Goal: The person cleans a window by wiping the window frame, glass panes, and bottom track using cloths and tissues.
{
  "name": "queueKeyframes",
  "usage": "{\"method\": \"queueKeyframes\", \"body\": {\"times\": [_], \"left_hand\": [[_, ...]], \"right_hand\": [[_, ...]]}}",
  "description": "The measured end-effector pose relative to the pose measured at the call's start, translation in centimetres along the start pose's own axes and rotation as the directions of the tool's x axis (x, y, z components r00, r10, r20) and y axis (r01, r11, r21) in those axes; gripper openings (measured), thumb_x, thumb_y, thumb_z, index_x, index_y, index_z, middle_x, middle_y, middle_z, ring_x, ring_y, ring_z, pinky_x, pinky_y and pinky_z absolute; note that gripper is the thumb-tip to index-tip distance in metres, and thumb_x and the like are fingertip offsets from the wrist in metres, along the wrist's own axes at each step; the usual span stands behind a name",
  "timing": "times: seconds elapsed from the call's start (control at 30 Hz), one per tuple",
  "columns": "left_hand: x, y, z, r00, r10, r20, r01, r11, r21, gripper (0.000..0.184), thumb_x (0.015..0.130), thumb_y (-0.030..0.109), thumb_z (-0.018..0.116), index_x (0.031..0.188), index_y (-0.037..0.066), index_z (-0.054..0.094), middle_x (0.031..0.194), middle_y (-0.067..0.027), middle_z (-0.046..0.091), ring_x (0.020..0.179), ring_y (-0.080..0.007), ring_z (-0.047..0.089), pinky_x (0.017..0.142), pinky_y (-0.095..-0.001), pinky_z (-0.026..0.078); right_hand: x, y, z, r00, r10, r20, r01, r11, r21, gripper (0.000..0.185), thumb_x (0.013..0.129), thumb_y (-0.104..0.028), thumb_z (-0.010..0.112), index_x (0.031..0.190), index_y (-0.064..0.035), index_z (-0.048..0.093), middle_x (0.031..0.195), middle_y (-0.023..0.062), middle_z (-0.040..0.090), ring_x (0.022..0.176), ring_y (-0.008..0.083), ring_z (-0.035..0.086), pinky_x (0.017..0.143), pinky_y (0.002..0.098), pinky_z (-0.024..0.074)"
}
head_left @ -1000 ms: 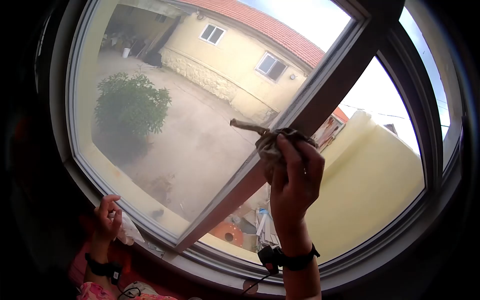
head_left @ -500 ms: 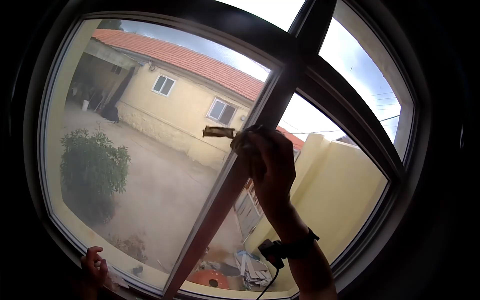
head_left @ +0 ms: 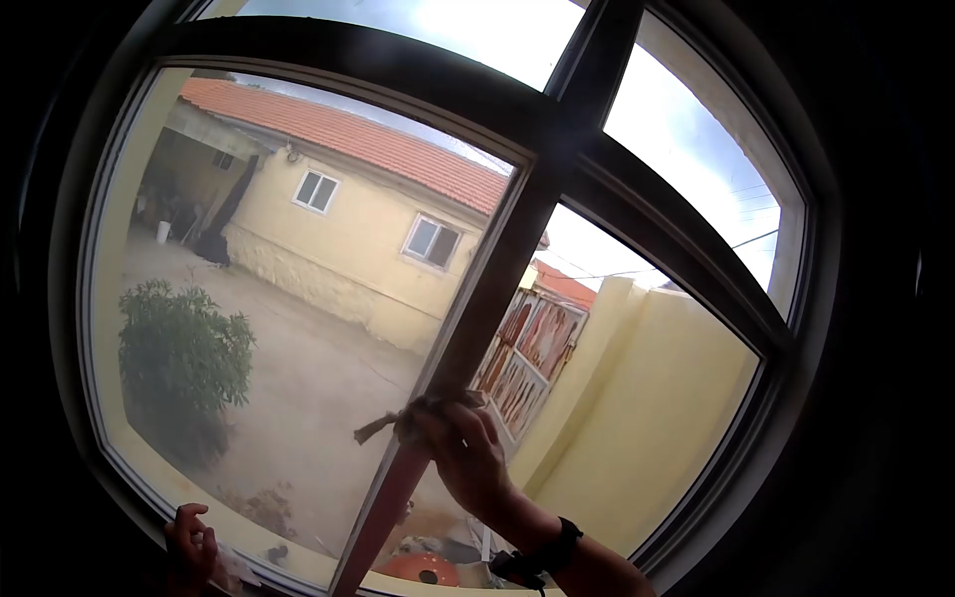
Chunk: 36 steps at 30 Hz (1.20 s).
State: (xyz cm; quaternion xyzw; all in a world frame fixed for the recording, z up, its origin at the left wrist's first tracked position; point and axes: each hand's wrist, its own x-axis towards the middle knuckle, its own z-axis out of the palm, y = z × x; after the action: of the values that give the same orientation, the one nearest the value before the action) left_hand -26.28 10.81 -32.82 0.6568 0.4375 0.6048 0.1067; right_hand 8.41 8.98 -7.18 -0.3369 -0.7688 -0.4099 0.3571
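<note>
- Head view: I've got right hand (head_left: 463,456) pinching rag (head_left: 406,424) at post (head_left: 489,308), bunched likely for backing.
- Left hand (head_left: 189,542) low by frame (head_left: 129,483), maybe bracing; can't tell if grip holds white scrap (head_left: 234,569).

Cloth (head_left: 413,413): brownish, crumpled, bunched in your right hand (head_left: 468,453) | place: over the window post (head_left: 491,289), strip poking past its left edge | pale wad (head_left: 234,572): blurred, by your left hand (head_left: 189,542), window's lower edge
</note>
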Motion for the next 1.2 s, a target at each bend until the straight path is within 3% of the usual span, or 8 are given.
{"method": "queueKeyframes", "body": {"times": [0.23, 0.33, 0.53, 0.67, 0.7, 0.77, 1.0, 1.2], "left_hand": [[-0.3, 0.8, -0.5, 0.996, 0.078, -0.048, -0.074, 0.995, 0.071, 0.025, 0.074, 0.01, 0.058, 0.097, 0.005, 0.054, 0.055, -0.0078, 0.049, 0.048, -0.0217, 0.051, 0.047, -0.0333, 0.041], [-0.1, 3.2, -1.9, 0.985, -0.102, 0.14, 0.108, 0.993, -0.041, 0.031, 0.087, 0.009, 0.05, 0.117, 0.003, 0.053, 0.086, -0.0083, 0.059, 0.073, -0.0173, 0.054, 0.068, -0.0311, 0.046], [0.2, 1.6, -1.2, 0.986, -0.085, 0.147, 0.093, 0.995, -0.048, 0.032, 0.087, 0.01, 0.052, 0.118, 0.004, 0.054, 0.067, -0.0029, 0.048, 0.059, -0.014, 0.045, 0.056, -0.0301, 0.041], [0.5, 1.6, -1.1, 0.985, -0.05, 0.165, 0.056, 0.998, -0.038, 0.032, 0.087, 0.014, 0.053, 0.118, 0.004, 0.054, 0.068, -0.0035, 0.05, 0.059, -0.0139, 0.047, 0.056, -0.0307, 0.042], [0.6, 1.9, -1.0, 0.982, -0.065, 0.179, 0.072, 0.997, -0.032, 0.032, 0.088, 0.016, 0.053, 0.118, 0.004, 0.055, 0.069, -0.004, 0.051, 0.06, -0.0142, 0.049, 0.056, -0.0312, 0.042], [0.8, 1.8, -0.9, 0.981, -0.079, 0.178, 0.084, 0.996, -0.019, 0.032, 0.088, 0.018, 0.053, 0.117, 0.004, 0.055, 0.07, -0.0045, 0.053, 0.06, -0.0145, 0.05, 0.055, -0.0317, 0.043], [1.1, 1.9, -1.1, 0.991, -0.03, 0.129, 0.026, 0.999, 0.031, 0.031, 0.087, 0.015, 0.054, 0.116, 0.004, 0.056, 0.081, -0.0092, 0.059, 0.063, -0.0204, 0.054, 0.06, -0.0344, 0.046], [2.0, 1.2, 0.6, 0.982, 0.056, 0.181, -0.044, 0.996, -0.072, 0.023, 0.086, 0.012, 0.054, 0.106, 0.001, 0.058, 0.088, -0.0122, 0.06, 0.066, -0.0203, 0.054, 0.061, -0.0348, 0.046]], "right_hand": [[12.5, 4.2, -3.8, 0.952, -0.073, -0.298, 0.082, 0.997, 0.017, 0.03, 0.078, 0.003, 0.062, 0.106, -0.0067, 0.062, 0.107, 0.0117, 0.056, 0.098, 0.0271, 0.057, 0.084, 0.0344, 0.0486], [14.5, 4.4, -4.4, 0.936, 0.022, -0.353, -0.022, 1.0, 0.002, 0.025, 0.081, 0.001, 0.06, 0.105, -0.007, 0.062, 0.105, 0.0133, 0.057, 0.098, 0.0285, 0.057, 0.084, 0.0353, 0.0478], [-1.1, -1.6, 0.7, 0.999, 0.031, 0.038, -0.035, 0.994, 0.104, 0.039, 0.074, 0.004, 0.063, 0.112, -0.0075, 0.063, 0.114, 0.0098, 0.051, 0.1, 0.0266, 0.054, 0.086, 0.0347, 0.0487], [4.3, 0.4, -0.6, 0.975, 0.21, -0.075, -0.174, 0.927, 0.332, 0.03, 0.075, 0.004, 0.063, 0.103, -0.0046, 0.063, 0.109, 0.0111, 0.054, 0.095, 0.0273, 0.056, 0.083, 0.0362, 0.0483], [9.7, 2.2, -2.4, 0.963, 0.003, -0.269, 0.0, 1.0, 0.012, 0.025, 0.075, 0.003, 0.063, 0.099, -0.0037, 0.063, 0.107, 0.0111, 0.056, 0.094, 0.0275, 0.056, 0.081, 0.0363, 0.0479], [16.4, 4.9, -4.2, 0.881, -0.075, -0.466, 0.14, 0.984, 0.107, 0.017, 0.075, 0.003, 0.063, 0.09, -0.0039, 0.062, 0.09, 0.0069, 0.06, 0.088, 0.0254, 0.056, 0.076, 0.0326, 0.0454], [25.0, 12.9, -7.0, 0.81, -0.367, -0.458, 0.115, 0.865, -0.489, 0.007, 0.079, -0.007, 0.06, 0.086, -0.0051, 0.061, 0.092, 0.0097, 0.056, 0.089, 0.0259, 0.054, 0.075, 0.035, 0.0468], [12.4, 4.0, -2.5, 0.939, -0.078, -0.335, 0.075, 0.997, -0.022, 0.033, 0.074, 0.003, 0.066, 0.104, -0.0066, 0.06, 0.106, 0.0115, 0.054, 0.103, 0.0302, 0.054, 0.088, 0.0382, 0.0465]]}}
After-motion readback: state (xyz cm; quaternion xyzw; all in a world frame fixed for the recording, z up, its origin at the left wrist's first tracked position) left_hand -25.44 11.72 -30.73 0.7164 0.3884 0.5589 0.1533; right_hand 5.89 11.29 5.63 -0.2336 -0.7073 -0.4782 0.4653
